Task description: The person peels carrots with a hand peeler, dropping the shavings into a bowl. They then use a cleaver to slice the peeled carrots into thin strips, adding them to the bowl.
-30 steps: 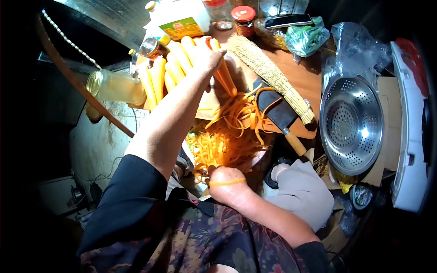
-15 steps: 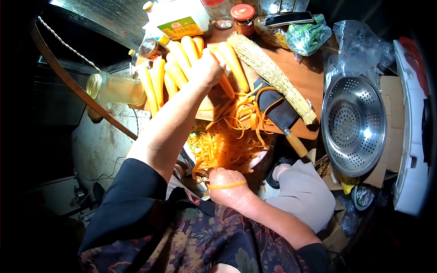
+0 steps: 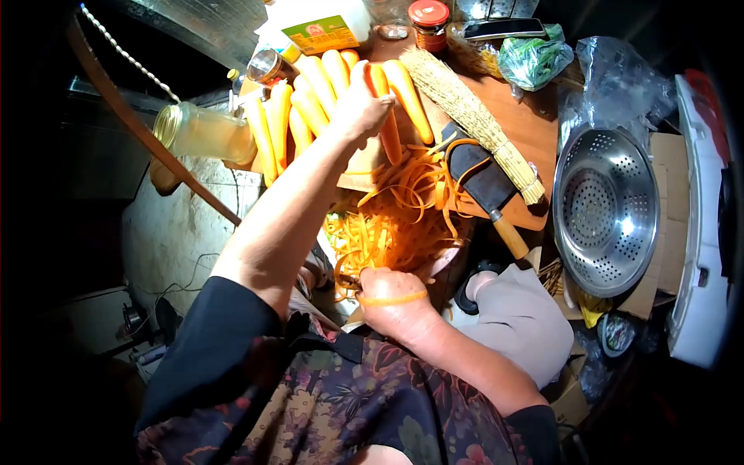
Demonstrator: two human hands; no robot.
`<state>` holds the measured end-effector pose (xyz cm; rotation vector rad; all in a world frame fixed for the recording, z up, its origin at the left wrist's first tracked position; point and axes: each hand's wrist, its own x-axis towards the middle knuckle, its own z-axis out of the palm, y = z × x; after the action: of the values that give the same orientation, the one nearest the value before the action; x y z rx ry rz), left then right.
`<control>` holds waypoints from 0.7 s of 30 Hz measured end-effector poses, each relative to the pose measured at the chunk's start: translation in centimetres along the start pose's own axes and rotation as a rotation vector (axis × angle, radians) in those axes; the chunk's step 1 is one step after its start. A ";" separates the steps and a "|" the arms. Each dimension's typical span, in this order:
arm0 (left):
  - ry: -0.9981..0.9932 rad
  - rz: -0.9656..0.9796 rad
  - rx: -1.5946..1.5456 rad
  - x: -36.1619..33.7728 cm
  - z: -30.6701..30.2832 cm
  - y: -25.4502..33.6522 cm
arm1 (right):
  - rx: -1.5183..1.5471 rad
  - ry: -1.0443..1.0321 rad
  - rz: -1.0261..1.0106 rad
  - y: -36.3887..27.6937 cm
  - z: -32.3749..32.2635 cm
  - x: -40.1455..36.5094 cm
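Observation:
My left hand (image 3: 360,112) reaches to the carrots on the wooden board, its thumb across an orange carrot (image 3: 390,139) and its fingers along the other side. More peeled carrots (image 3: 314,93) lie beside it to the left, and another carrot (image 3: 408,101) to the right. Close to my body, my right hand (image 3: 395,298) is closed around a small dark tool (image 3: 348,281), mostly hidden by the fingers. A strip of carrot peel (image 3: 395,297) lies across the back of that hand. Beneath and beyond it is a heap of carrot peelings (image 3: 380,236).
On the board (image 3: 527,116) lie a cleaver (image 3: 480,182) with a wooden handle and a straw brush (image 3: 473,116). A steel colander (image 3: 606,213) stands at right. Jars, a bottle (image 3: 325,31), a phone (image 3: 505,29) and bagged greens (image 3: 535,60) line the back. A glass jar (image 3: 205,133) lies at left.
My left hand's thumb and index finger now show more clearly around the carrot, whose upper part has come into sight. The view has shifted slightly. My right hand keeps its grip.

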<state>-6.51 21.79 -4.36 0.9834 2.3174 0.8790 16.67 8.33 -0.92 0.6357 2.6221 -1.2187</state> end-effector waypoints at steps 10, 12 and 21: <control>-0.243 -0.038 -1.124 -16.4 -13.4 -2.4 | -0.204 -0.084 0.199 2.3 0.4 2.1; -0.225 -0.191 -1.310 -18.3 -13.1 -4.1 | -0.246 -0.187 0.256 2.2 0.2 2.2; -0.093 -0.332 -1.276 -16.7 -10.2 -9.7 | -0.108 0.349 0.013 1.3 0.5 2.6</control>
<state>-6.78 0.17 -1.49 0.0658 1.2718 1.7091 14.96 9.53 -2.99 0.9161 2.9334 -1.0326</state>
